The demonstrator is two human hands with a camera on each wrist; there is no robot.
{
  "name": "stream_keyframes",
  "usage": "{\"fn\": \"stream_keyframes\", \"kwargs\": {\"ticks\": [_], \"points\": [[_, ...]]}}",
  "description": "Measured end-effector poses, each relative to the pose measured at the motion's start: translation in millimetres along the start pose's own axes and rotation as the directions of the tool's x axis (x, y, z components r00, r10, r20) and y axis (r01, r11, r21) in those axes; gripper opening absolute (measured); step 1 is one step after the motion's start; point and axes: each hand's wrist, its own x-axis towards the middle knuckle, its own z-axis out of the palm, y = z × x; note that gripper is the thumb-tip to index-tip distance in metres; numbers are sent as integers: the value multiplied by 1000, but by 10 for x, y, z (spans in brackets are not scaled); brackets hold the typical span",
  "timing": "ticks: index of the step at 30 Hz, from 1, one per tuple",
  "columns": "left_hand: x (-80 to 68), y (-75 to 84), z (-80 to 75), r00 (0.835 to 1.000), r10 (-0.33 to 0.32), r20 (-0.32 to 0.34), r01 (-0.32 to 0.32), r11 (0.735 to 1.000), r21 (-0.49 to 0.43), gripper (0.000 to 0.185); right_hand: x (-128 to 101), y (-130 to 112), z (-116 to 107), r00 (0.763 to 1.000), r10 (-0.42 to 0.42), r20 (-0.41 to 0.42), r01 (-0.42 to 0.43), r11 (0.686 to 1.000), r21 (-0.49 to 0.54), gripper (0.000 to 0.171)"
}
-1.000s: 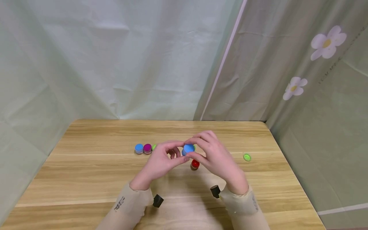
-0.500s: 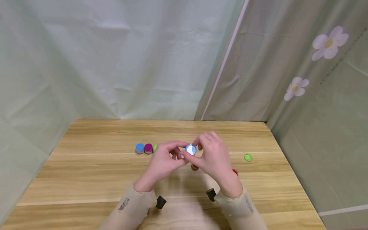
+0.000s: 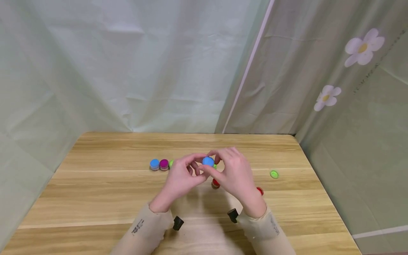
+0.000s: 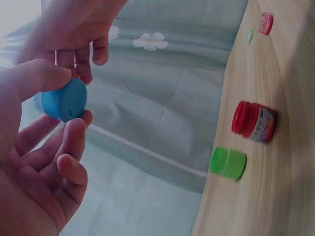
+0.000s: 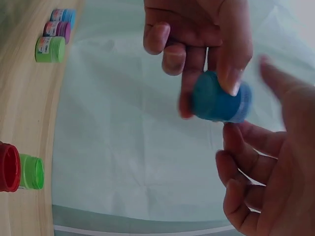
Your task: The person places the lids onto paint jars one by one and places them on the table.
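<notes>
Both hands, left hand (image 3: 180, 177) and right hand (image 3: 234, 173), pinch blue jar (image 3: 208, 161) above surface (image 3: 95, 184); jar turned since half-second ago, blue face up again.

In the head view, the person's right hand (image 3: 234, 173) covers most of a small green-lidded jar (image 3: 215, 165) and part of a red-lidded jar (image 3: 215, 183) on the wooden table (image 3: 95, 191). A loose red plastic lid (image 3: 260, 191) peeks out past that wrist, half hidden. The printed labels on the far blue-lidded jar (image 3: 154, 164) and purple-lidded jar (image 3: 164, 164) are too small to read.

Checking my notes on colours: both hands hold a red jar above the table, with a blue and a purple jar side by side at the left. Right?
Not quite: the jar held by the left hand and right hand is blue, not red, as the head view shows. The rest stands.
</notes>
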Motion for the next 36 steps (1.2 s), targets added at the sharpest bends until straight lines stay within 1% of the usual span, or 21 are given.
{"fn": "stream_keyframes", "kwargs": {"ticks": [1,3,6,8,11,14,17,21,25,29,33,36], "points": [[7,-19,-11,1000,1,10,-1,1000,-4,47,2,4,-9,1000,8,5,-8,1000,21,37],[21,-65,-48,1000,-5,18,4,1000,17,49,5,17,-29,1000,24,4,-24,997,70,41],[46,-143,-136,999,-35,8,33,993,110,45,6,42,-70,999,46,-15,-44,991,130,47],[63,-209,-202,997,-71,-11,72,979,192,43,8,67,-96,998,59,-30,-53,987,151,49],[89,-330,-284,991,-132,-30,136,951,279,42,15,103,-134,996,78,-45,-69,984,163,41],[111,-465,-332,981,-189,-36,191,927,322,42,23,126,-166,995,89,-46,-80,982,170,33],[119,-599,-356,975,-220,-30,217,912,348,44,23,140,-189,994,102,-31,-95,979,179,29],[113,-761,-372,973,-230,-15,217,893,395,49,10,163,-198,992,126,-8,-122,976,183,29],[117,-882,-377,977,-211,-6,192,878,438,43,5,176,-196,991,136,3,-135,976,172,29],[127,-952,-372,981,-194,-3,171,855,490,41,20,170,-197,992,126,5,-125,979,162,30],[136,-984,-372,985,-170,12,137,830,540,41,32,172,-197,993,117,7,-117,980,159,29],[142,-995,-373,986,-164,21,124,819,560,41,31,180,-193,993,116,11,-116,981,157,28]]}}
